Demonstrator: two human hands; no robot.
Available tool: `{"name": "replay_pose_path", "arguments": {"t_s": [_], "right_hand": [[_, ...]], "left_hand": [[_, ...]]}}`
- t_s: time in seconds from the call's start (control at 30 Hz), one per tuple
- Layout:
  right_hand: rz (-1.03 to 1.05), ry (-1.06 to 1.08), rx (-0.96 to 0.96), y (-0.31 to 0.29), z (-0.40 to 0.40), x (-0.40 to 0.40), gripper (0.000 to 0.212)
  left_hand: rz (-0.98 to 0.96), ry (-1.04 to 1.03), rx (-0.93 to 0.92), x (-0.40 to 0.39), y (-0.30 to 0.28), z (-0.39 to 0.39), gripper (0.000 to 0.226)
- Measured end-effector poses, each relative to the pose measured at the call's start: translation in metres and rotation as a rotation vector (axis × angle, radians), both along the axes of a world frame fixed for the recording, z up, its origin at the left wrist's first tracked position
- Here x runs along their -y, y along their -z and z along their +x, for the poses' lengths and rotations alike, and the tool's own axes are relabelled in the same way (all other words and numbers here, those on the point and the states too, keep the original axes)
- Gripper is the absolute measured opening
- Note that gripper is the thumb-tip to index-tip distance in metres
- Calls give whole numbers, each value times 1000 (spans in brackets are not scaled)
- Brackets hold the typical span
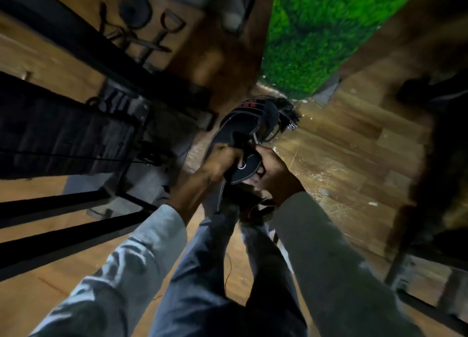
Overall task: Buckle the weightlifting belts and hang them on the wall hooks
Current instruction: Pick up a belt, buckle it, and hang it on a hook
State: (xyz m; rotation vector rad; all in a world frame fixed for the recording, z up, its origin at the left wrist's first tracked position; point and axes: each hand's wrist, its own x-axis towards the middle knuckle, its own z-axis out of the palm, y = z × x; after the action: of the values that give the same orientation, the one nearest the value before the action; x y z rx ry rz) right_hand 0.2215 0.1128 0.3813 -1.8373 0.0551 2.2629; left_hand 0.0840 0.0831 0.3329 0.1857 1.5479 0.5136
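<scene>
A black weightlifting belt (244, 124) with white stitching hangs curved in front of me, above my legs. My left hand (219, 163) grips the belt's strap from the left. My right hand (274, 172) holds the belt from the right, fingers curled round its edge. Between the hands lies the strap's rounded tip (247, 168) with a metal eyelet. The buckle is partly hidden by my hands. More black belts or straps (286, 111) lie on the wooden floor beyond, with a metal buckle showing. No wall hook is clearly visible.
A black metal rack frame (76, 139) fills the left side. A green artificial-grass panel (316, 32) stands ahead. Cable handles and a weight plate (135, 11) lie or hang at upper left. Dark equipment (435, 159) is on the right. The floor is wood.
</scene>
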Motion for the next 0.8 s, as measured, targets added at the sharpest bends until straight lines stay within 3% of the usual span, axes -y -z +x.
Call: {"name": "replay_pose_path", "arguments": {"t_s": [0.07,0.13,0.23,0.3,0.37,0.43,0.5,0.53,0.6,0.67,0.8], "right_hand": [[-7,-9,59,-33,0,-8,45],[39,-61,92,-63,-1,-18,41],[151,-83,67,-101,-5,-32,54],[202,-53,24,-124,-6,-35,51],[241,43,17,-143,-5,-36,34],[290,189,-1,-163,-4,-35,22],[318,293,-5,-179,-3,-32,20],[311,318,8,-183,-2,-28,13],[287,319,-1,-193,-4,-20,20],[258,347,-26,-198,-8,-17,37],[282,364,-68,-215,-18,-9,9]], "left_hand": [[15,-23,123,0,-19,-1,110],[71,-64,210,-4,-89,1,96],[131,-63,224,-15,-153,2,91],[119,-73,251,-24,-181,2,74],[113,-32,261,-28,-203,1,44],[142,-23,163,-24,-224,-4,32],[276,-131,-94,-18,-228,-18,39],[325,-184,-285,-19,-216,-29,32],[282,-100,-533,-23,-185,-51,41],[215,-15,-442,-28,-135,-67,62],[83,189,-236,-9,-134,-43,16]]}}
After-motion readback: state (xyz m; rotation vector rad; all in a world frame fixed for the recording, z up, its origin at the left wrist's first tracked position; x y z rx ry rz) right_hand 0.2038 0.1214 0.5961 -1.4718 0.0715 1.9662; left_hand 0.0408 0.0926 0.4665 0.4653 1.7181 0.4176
